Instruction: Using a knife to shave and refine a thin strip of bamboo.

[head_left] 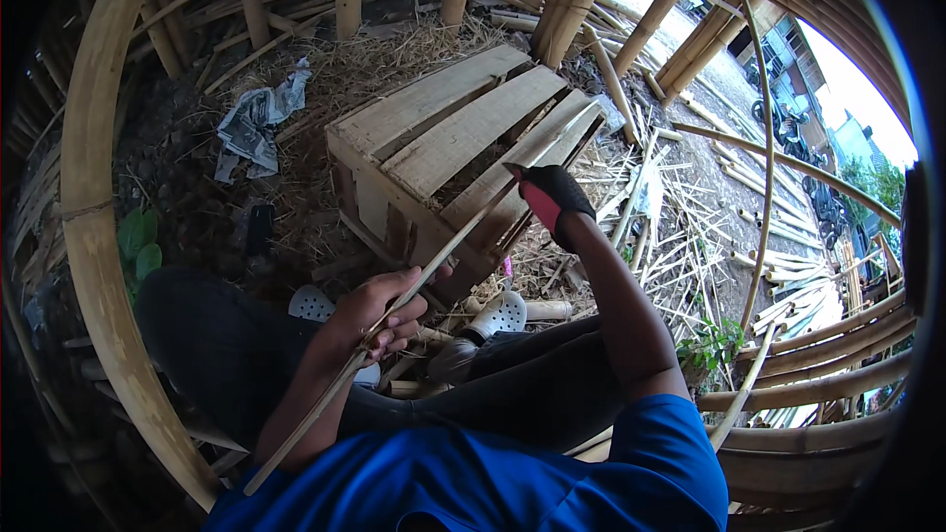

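A long, thin bamboo strip (455,239) slants across the view from beside my left forearm up toward the crate. My left hand (379,310) is closed around its lower middle, fingers curled over it. Farther up, my right hand (555,199), in a black and pink glove, is closed beside the strip. A small dark pointed tip shows at its front against the strip; whether it is a blade or a fingertip I cannot tell. Beneath both lies a slatted wooden crate (473,128), its top boards spaced apart.
White perforated clogs (501,313) show at the crate's near side. Crumpled newspaper (261,118) lies on the straw-strewn ground to the left. A thick curved bamboo pole (89,197) rises close on my left. Split bamboo pieces (680,227) are scattered right, and bamboo posts (572,5) stand behind.
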`<state>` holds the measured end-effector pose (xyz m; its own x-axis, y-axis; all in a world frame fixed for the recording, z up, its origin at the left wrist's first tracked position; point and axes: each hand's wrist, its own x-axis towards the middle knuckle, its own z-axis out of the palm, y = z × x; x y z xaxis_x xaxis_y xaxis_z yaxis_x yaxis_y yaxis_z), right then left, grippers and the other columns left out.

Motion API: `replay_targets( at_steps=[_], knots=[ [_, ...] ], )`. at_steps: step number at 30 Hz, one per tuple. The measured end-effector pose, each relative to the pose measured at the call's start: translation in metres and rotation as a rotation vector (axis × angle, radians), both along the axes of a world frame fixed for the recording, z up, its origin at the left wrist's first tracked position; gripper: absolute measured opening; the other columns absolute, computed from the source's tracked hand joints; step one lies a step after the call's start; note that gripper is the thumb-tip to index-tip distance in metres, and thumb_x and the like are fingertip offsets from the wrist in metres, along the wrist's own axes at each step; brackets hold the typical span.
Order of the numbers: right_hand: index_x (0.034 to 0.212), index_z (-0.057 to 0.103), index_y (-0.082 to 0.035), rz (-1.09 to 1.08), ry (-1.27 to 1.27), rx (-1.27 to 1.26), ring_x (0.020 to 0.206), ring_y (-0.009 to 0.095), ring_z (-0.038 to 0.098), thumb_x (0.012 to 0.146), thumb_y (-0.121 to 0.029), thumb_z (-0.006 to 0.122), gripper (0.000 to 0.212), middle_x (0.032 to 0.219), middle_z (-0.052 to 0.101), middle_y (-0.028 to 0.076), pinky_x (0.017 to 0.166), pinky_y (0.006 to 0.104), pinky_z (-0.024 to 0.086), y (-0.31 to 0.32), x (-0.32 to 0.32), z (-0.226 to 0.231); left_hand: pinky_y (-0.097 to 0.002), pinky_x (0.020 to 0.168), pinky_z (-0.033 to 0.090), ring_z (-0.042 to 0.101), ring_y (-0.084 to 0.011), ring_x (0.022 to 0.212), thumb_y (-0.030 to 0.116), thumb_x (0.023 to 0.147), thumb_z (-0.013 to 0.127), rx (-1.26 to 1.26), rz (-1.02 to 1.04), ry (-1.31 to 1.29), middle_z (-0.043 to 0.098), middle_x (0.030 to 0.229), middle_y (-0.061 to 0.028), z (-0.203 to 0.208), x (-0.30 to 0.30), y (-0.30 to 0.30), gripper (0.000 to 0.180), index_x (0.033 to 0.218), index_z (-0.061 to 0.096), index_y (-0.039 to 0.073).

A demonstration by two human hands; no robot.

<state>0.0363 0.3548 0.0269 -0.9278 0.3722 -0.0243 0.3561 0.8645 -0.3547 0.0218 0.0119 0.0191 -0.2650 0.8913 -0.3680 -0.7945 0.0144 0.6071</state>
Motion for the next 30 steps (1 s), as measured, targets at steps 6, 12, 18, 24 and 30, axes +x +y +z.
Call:
replay_targets(
  at_steps=[6,12,18,24,30],
  knots=[
    [0.102,0.077,-0.006,-0.147,0.078,0.061,0.103,0.043,0.070,0.103,-0.059,0.045,0.061,0.098,0.073,0.024,0.086,0.0486,0.052,-0.034,0.003,-0.026,-0.0191,0.033,0.035,0.037,-0.0033,0.037,0.036,0.112,0.036,-0.002,-0.030,-0.001,0.036,0.056,0.0061,-0.003,-0.003,-0.001,0.046,0.144,0.048,0.005],
    [0.102,0.077,-0.006,-0.340,-0.123,-0.076,0.099,0.042,0.072,0.099,-0.067,0.047,0.068,0.101,0.075,0.023,0.086,0.0479,0.054,0.008,-0.007,-0.005,-0.0187,0.033,0.035,0.038,-0.0038,0.037,0.037,0.113,0.035,-0.002,-0.017,0.043,0.036,0.056,0.0058,-0.003,0.001,0.006,0.047,0.145,0.048,0.006],
    [0.111,0.074,-0.005,-0.213,-0.151,-0.090,0.105,0.044,0.069,0.102,-0.062,0.043,0.066,0.110,0.072,0.025,0.092,0.0499,0.054,-0.005,-0.004,0.007,-0.0198,0.032,0.037,0.038,-0.0044,0.036,0.037,0.113,0.034,0.005,-0.004,-0.010,0.036,0.056,0.0052,-0.003,-0.002,-0.001,0.046,0.145,0.048,0.006],
    [0.105,0.076,-0.001,-0.213,-0.009,-0.034,0.109,0.044,0.069,0.098,-0.069,0.049,0.073,0.110,0.072,0.028,0.093,0.0475,0.052,-0.044,-0.002,-0.013,-0.0184,0.034,0.036,0.037,-0.0035,0.036,0.037,0.113,0.034,-0.029,-0.036,0.011,0.036,0.057,0.0053,-0.005,-0.006,-0.002,0.046,0.146,0.048,0.008],
    [0.107,0.076,-0.002,-0.342,-0.104,-0.147,0.110,0.044,0.069,0.097,-0.071,0.048,0.075,0.110,0.072,0.028,0.094,0.0475,0.052,-0.007,-0.010,-0.005,-0.0184,0.032,0.035,0.036,-0.0021,0.036,0.039,0.113,0.034,-0.051,-0.054,0.076,0.035,0.056,0.0072,-0.002,-0.002,0.006,0.047,0.147,0.047,0.009]
  ],
)
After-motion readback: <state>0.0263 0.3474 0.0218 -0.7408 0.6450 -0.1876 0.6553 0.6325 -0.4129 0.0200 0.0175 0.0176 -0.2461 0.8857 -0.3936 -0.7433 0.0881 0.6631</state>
